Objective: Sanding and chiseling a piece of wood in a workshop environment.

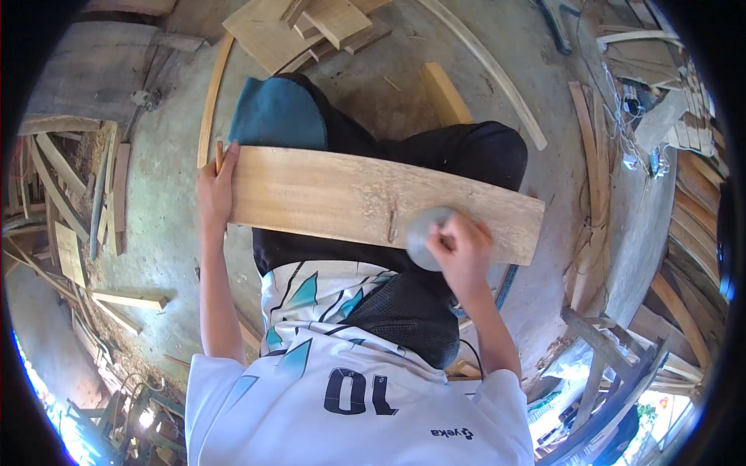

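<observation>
A pale wooden plank [318, 194] lies across my thighs, with rough, darker patches and a knot right of its middle. My left hand [214, 190] is closed round the plank's left end. A thin brown stick [219, 155], perhaps a pencil, pokes up between its fingers. Over the right part of the plank, my right hand [465, 250] pinches a round grey disc [420, 239] that looks flat and partly see-through. The disc overlaps the plank's near edge; my fingers cover its right side, and whether it presses on the wood I cannot tell.
Cut boards [334, 23] are piled on the concrete floor ahead. A long curved strip [489, 66] and a wooden block [447, 95] lie beyond my knees. Timber offcuts [70, 179] stack up at left. White cables [622, 109] and more planks line the right side.
</observation>
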`<state>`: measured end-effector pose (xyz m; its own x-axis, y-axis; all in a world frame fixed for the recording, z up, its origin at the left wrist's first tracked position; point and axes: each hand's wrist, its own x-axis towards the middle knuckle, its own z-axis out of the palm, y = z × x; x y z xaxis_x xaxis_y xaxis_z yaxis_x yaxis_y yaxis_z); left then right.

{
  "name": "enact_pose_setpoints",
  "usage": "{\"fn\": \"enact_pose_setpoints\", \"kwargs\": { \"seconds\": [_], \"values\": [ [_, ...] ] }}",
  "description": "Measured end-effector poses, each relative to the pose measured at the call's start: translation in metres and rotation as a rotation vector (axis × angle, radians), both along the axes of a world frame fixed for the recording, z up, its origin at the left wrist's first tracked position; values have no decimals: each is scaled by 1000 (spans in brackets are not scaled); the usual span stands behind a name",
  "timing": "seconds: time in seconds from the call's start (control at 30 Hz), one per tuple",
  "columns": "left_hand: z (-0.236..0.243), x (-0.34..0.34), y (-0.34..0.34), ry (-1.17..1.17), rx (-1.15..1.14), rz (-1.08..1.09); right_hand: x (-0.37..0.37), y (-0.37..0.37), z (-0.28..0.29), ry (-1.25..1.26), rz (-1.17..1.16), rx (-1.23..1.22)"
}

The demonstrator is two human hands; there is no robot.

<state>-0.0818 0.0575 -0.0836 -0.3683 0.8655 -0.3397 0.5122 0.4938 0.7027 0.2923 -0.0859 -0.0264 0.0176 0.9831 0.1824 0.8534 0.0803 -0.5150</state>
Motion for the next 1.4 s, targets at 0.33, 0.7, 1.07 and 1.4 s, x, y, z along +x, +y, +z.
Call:
{"fn": "enact_pose_setpoints", "kwargs": {
  "seconds": [0.33,0.7,1.07,1.4],
  "values": [
    [-3,-2,8,21,-4,-18,34,64,-10,19,-472,42],
    [18,10,3,13,-45,-14,28,-5,7,-60,-218,-116],
    [-5,-7,2,-42,-13,-15,-42,94,-14,50,-70,19],
    [2,1,8,5,-72,-31,28,61,3,-78,-286,-130]
  ]
}}
